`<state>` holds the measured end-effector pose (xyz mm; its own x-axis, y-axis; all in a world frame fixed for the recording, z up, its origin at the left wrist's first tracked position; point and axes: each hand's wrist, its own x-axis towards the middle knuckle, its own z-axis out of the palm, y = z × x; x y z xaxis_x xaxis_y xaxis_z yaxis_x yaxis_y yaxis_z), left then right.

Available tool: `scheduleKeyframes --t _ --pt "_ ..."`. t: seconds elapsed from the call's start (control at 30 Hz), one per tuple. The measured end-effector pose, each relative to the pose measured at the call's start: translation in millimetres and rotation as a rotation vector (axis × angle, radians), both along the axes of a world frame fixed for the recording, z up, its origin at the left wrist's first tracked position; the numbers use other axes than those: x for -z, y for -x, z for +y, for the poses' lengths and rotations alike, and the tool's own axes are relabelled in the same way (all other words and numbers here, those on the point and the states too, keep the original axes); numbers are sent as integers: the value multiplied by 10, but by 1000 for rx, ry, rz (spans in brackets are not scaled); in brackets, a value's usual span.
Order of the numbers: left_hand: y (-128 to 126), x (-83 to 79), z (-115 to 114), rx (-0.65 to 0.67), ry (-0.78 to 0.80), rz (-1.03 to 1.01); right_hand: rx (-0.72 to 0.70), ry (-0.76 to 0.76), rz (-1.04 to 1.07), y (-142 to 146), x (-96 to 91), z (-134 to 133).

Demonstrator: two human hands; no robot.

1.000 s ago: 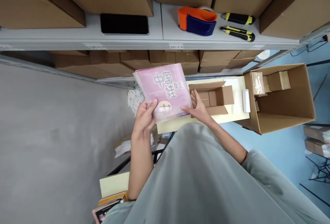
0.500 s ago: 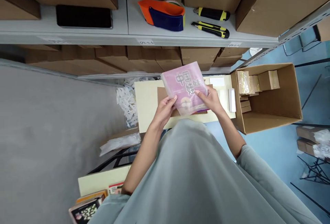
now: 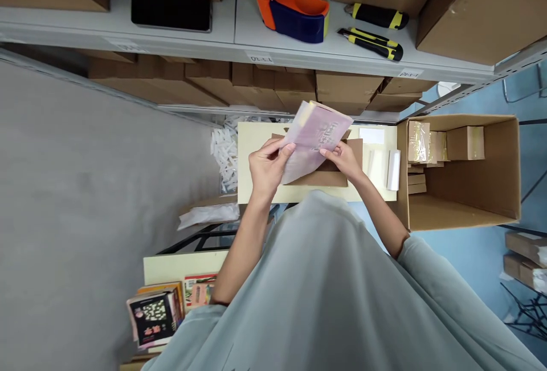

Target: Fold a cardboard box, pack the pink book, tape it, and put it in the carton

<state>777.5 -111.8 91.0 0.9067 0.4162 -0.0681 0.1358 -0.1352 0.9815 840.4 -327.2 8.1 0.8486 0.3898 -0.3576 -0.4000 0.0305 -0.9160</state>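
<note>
Thin pink plastic-wrapped booklet [image 3: 314, 137] looks light, bendy, slick; left hand [image 3: 265, 166] and right hand [image 3: 345, 160] pinch its lower edges, best grip there.

The pink book [image 3: 316, 134], earlier held flat with its cover square to the camera, now tips away toward 12 o'clock, cover foreshortened, above the small carton [image 3: 342, 176]. The right hand [image 3: 345, 160] has left the carton and pinches the book's 4 o'clock corner. The left hand [image 3: 265, 166] has shifted up to its 8 o'clock edge.

Fingers [image 3: 285, 150] pinched: left hand [image 3: 265, 164], right hand [image 3: 345, 160].
</note>
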Motion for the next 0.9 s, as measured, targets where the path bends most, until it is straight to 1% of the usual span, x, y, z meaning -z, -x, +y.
scheduleKeyframes --t 0.07,0.13,0.17,0.2,0.27,0.33,0.37,0.43,0.5,0.57,0.63,0.73,0.9 --pt "-5 -15 -23 24 -80 -25 -7 -1 12 21 86 19" --pt "-18 -29 -45 62 -150 -51 25 53 -35 33 117 -16" --pt "-29 -34 -53 86 -172 -58 54 125 -92 36 95 -58" --pt "-45 -34 -58 113 -182 -57 77 231 -171 36 43 -114" --pt "-90 -15 -62 175 -178 -34 63 503 -373 30 -152 -241" --pt "-149 45 -62 248 -171 -7 -49 740 -573 11 -418 -338" --pt "-182 89 -63 289 -177 0 -122 811 -654 -5 -549 -361" --pt "-245 200 -72 385 -219 -6 -292 893 -759 -46 -757 -349" --pt "-295 327 -84 492 -291 -23 -468 970 -770 -94 -855 -287" --pt "-327 459 -92 581 -366 -30 -605 1059 -718 -133 -853 -221" --pt "-340 596 -85 635 -424 -21 -675 1122 -664 -148 -785 -180" --pt "-344 817 -56 688 -487 10 -706 1157 -611 -128 -622 -169" --pt "-382 1220 -52 788 -554 90 -744 1215 -520 -122 -298 -154"
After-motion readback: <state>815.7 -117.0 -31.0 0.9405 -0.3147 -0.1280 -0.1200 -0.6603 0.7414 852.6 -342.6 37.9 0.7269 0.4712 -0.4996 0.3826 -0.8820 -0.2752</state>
